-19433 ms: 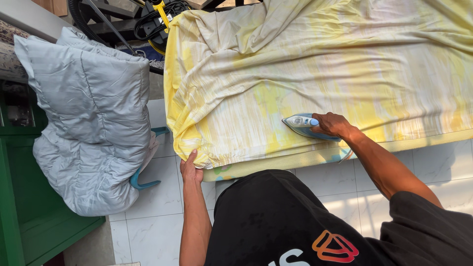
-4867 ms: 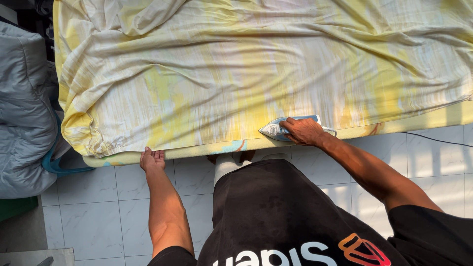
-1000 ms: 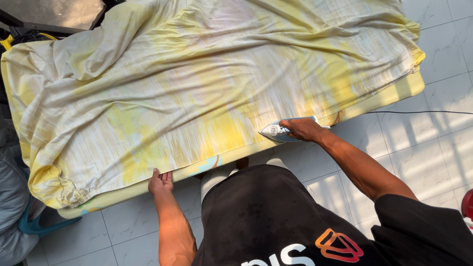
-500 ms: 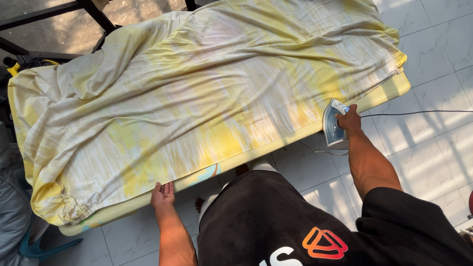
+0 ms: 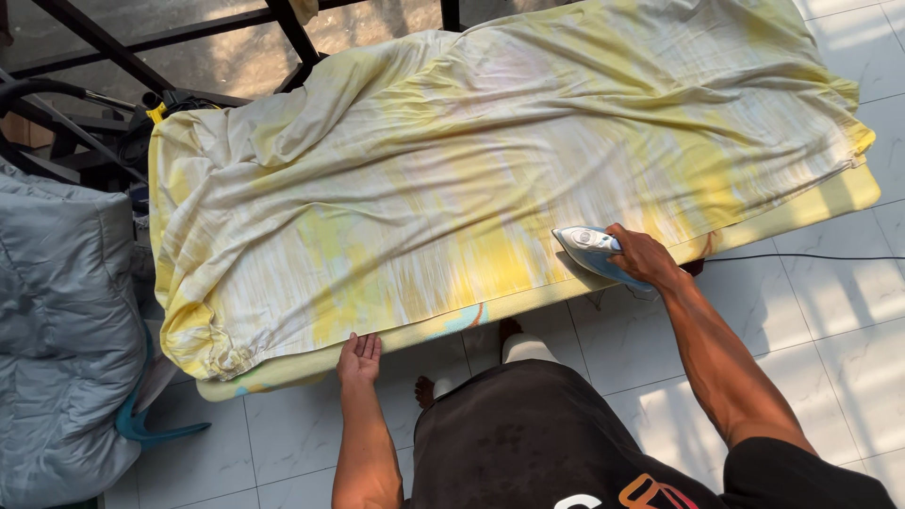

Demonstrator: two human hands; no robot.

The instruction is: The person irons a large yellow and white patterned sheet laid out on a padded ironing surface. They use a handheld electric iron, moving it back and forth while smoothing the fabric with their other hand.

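Right hand [image 5: 644, 256] gripping iron [image 5: 592, 251] on yellow cloth [image 5: 490, 179], left hand [image 5: 359, 358] flat at board edge [image 5: 311, 369]

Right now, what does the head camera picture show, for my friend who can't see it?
A person's right hand presses a blue-white iron onto a yellow-white sheet on a padded board, left hand at its near edge.

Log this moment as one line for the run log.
right hand: grips iron on yellow sheet | left hand: at padded board edge
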